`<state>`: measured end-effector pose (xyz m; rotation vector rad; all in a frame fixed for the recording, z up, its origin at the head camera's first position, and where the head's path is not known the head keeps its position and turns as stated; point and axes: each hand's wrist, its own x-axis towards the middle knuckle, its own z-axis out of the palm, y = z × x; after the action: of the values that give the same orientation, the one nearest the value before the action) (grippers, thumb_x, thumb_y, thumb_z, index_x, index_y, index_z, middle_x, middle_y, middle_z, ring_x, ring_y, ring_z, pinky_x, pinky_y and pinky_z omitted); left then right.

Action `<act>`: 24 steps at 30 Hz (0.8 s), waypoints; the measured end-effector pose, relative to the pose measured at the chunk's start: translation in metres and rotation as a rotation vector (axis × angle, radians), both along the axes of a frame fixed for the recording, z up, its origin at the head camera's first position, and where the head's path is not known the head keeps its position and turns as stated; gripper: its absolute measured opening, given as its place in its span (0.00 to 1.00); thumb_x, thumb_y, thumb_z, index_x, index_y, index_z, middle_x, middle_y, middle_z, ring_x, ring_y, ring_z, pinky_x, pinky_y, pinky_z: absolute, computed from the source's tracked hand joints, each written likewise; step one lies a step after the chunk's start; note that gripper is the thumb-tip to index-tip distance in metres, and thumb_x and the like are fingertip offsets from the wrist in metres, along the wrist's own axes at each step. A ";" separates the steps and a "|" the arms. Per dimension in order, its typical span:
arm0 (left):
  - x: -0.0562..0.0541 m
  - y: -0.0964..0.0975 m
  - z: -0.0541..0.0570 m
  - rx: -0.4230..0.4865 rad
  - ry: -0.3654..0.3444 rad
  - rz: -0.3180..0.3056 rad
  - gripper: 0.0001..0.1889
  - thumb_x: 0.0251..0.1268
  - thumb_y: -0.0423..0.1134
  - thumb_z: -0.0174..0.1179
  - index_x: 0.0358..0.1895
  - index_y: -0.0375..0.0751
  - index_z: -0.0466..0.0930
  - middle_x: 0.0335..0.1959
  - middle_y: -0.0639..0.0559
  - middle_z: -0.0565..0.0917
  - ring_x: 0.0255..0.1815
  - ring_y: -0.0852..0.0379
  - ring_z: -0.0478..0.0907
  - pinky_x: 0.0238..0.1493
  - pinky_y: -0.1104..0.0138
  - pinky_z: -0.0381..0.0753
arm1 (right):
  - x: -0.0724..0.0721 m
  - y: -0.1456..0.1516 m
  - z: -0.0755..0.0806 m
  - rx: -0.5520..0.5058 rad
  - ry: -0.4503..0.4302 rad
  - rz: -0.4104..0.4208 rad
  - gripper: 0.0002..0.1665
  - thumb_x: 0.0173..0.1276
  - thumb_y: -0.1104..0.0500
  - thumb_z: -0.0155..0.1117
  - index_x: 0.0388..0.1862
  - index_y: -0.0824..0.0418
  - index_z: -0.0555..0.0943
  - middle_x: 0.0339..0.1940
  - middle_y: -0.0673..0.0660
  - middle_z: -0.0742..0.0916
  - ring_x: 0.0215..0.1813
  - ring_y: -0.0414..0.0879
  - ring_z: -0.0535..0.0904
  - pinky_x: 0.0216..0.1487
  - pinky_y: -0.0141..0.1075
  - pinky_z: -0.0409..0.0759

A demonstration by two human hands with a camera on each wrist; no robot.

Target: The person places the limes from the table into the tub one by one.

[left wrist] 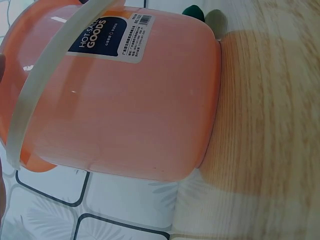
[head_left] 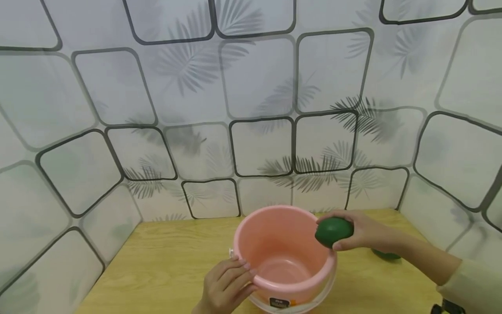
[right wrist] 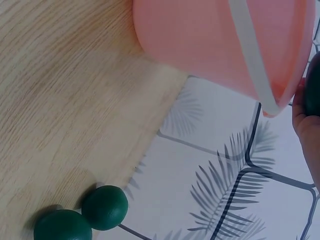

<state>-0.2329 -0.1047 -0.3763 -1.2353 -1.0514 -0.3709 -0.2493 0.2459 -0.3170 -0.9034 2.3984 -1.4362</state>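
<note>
A pink plastic bucket [head_left: 270,285] stands upright on the wooden table, its mouth facing up and its bare inner bottom showing. My left hand [head_left: 227,283] holds its near left rim, fingers laid over the edge and thumb on the outside. In my right hand [head_left: 362,231] is a dark green, egg-shaped fruit [head_left: 333,231], gripped between thumb and fingers at the bucket's right rim. The right wrist view catches only part of that hand [right wrist: 307,132] at its edge. Two more green fruits lie on the table there, one rounder [right wrist: 105,207], one nearer the corner [right wrist: 63,227].
The bucket's pale handle [left wrist: 42,75] hangs down its near side, beside a label [left wrist: 135,37]. A patterned wall covering [head_left: 262,148] encloses the wooden table [head_left: 164,261] at the back and sides. Below my right forearm, a green fruit [head_left: 386,255] is partly hidden.
</note>
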 end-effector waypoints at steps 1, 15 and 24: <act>0.000 0.000 0.000 -0.002 0.001 -0.001 0.14 0.62 0.43 0.63 0.27 0.34 0.84 0.24 0.46 0.84 0.27 0.54 0.81 0.28 0.66 0.85 | -0.001 -0.001 0.000 -0.004 -0.003 -0.002 0.31 0.57 0.64 0.70 0.61 0.60 0.73 0.50 0.66 0.79 0.43 0.48 0.81 0.39 0.41 0.85; 0.001 -0.001 0.001 -0.013 -0.003 -0.001 0.14 0.61 0.43 0.64 0.27 0.34 0.84 0.24 0.46 0.84 0.27 0.54 0.81 0.28 0.66 0.85 | -0.009 -0.012 -0.001 0.013 0.033 0.017 0.33 0.57 0.58 0.72 0.60 0.62 0.72 0.53 0.63 0.78 0.45 0.48 0.80 0.41 0.40 0.84; 0.000 -0.001 0.001 -0.012 0.000 0.002 0.14 0.61 0.43 0.64 0.27 0.34 0.84 0.25 0.46 0.84 0.27 0.54 0.82 0.28 0.66 0.85 | -0.014 -0.018 -0.003 0.019 0.052 0.041 0.30 0.55 0.63 0.72 0.58 0.59 0.74 0.55 0.64 0.77 0.45 0.48 0.80 0.42 0.39 0.84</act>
<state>-0.2333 -0.1053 -0.3753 -1.2446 -1.0565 -0.3634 -0.2628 0.2278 -0.3204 -0.9920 2.4115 -1.3893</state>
